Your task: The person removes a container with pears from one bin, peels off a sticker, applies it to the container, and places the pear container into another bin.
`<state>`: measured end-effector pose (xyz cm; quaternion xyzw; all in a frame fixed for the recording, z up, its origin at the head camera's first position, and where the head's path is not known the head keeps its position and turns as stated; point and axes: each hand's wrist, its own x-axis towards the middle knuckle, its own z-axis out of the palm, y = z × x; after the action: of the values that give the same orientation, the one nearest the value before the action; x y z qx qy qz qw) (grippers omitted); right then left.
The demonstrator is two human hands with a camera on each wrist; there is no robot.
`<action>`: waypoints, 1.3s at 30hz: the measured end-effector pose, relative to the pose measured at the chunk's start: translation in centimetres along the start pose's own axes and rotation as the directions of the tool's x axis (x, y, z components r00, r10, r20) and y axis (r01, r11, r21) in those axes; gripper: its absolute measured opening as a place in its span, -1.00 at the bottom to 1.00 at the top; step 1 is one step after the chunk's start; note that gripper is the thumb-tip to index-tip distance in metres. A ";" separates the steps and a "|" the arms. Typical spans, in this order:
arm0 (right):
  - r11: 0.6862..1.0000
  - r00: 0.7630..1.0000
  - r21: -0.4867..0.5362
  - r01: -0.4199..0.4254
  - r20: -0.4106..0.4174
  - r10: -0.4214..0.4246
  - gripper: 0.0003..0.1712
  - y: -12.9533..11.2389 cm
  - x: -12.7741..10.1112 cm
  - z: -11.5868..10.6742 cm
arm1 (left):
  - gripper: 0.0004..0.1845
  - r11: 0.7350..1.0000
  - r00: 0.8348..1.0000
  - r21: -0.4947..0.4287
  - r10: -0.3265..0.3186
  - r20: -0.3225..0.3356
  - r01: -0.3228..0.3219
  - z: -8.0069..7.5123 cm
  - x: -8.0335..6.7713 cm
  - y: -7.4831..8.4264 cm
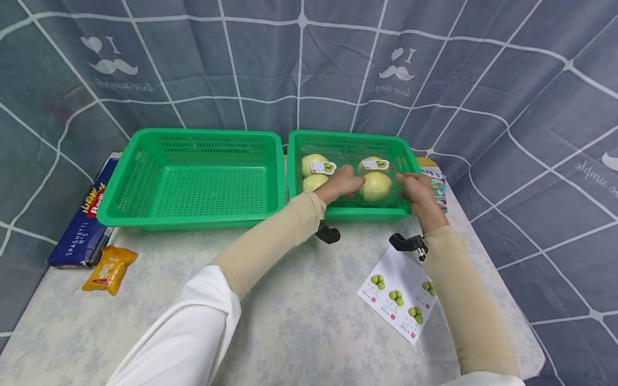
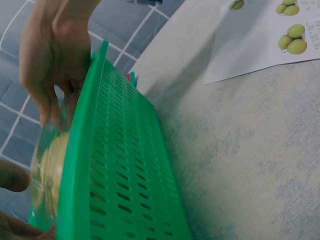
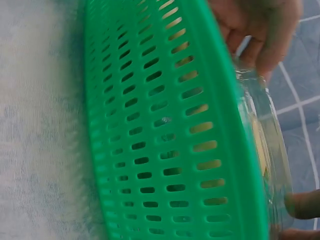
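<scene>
A pale, mottled tabletop [image 1: 299, 300] carries everything, backed by a grey-blue checked cloth [image 1: 299, 64] hung behind and to the sides. Largest on it is the empty green basket [image 1: 193, 177], and every place here is told from that basket. Just beside its right wall, almost touching, stands the second green basket [image 1: 352, 213], a little smaller; its slotted near wall fills both wrist views. Inside this second basket, toward its near right part, is a clear plastic pack of pale yellow fruit [image 1: 375, 186], held just above the basket floor between both hands. The left hand [image 1: 344, 182] reaches over the near rim of the second basket and grasps the pack's left end with curled fingers; the right hand [image 1: 419, 192] grips its right end, fingers bent round the clear shell. Farther back in the same basket lie two more such packs with labels, one at its left [image 1: 316, 166] and one behind the held pack [image 1: 374, 163]. To the right of the second basket, partly hidden by the right hand, a colourful packet [image 1: 438, 190] shows. Left of the empty basket lies a blue spaghetti box [image 1: 84, 228], and nearer the person from that, a small yellow packet [image 1: 110, 268]. Well to the right and nearer the person, under the right forearm, lies a white sheet of fruit stickers [image 1: 398, 300].
</scene>
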<state>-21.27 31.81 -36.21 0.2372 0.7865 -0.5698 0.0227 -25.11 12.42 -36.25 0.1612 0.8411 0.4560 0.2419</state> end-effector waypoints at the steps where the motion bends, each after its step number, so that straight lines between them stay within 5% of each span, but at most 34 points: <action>1: 1.000 1.000 -0.025 0.006 -0.007 -0.006 -0.38 0.0 0.1 0.1 | -0.52 0.999 1.000 0.036 -0.002 -0.001 0.002 0.1 0.1 0.2; 11: 0.950 0.997 -0.307 0.058 0.059 -0.042 -0.35 0.5 0.2 0.6 | -0.76 0.975 0.999 0.220 0.029 0.024 -0.034 1.7 0.0 1.2; 16: 0.830 0.992 -0.543 0.124 0.099 -0.084 -0.28 0.9 0.7 0.8 | -0.69 0.952 0.993 0.285 0.100 0.063 -0.114 2.4 0.0 1.2; 21: 0.753 0.983 -0.633 0.181 0.146 -0.114 -0.24 1.2 1.1 1.5 | -0.72 0.947 0.990 0.289 0.131 0.048 -0.139 2.9 -0.1 0.4; 30: 0.719 0.968 -0.651 0.244 0.115 -0.224 -0.24 2.0 1.1 2.1 | -0.73 0.944 0.989 0.298 0.148 0.007 -0.144 3.7 -0.8 -0.8; 39: 0.749 0.972 -0.628 0.213 0.058 -0.228 -0.23 2.6 -0.1 0.7 | -0.52 0.942 0.982 0.282 0.185 0.025 -0.184 5.0 -0.7 -0.3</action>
<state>-20.32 31.81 -38.71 0.1280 0.9540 -0.2700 0.0246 -21.78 15.38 -38.61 0.2717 0.8791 0.3521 0.1716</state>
